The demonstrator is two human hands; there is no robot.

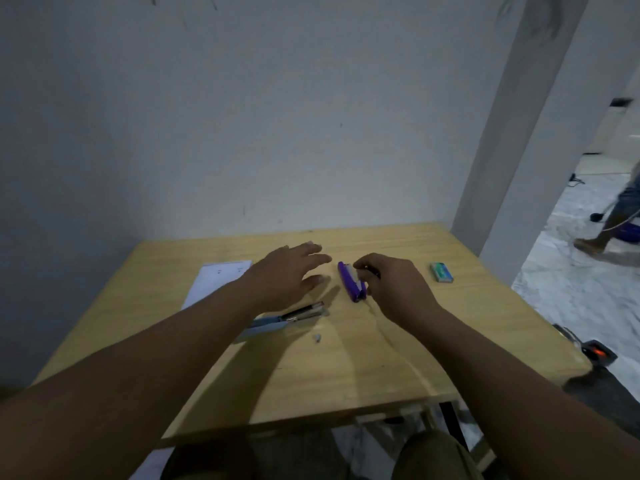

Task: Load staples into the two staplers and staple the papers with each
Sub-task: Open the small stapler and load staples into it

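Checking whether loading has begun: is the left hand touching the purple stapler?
Apart. The head view shows bare table between the left hand and the purple stapler.

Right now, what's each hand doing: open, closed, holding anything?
Left hand: open, fingers spread, holding nothing.
Right hand: fingers curled at the purple stapler; a firm grip cannot be told.

left hand (289, 273) flat, fingers spread; right hand (391, 289) fingers curled.
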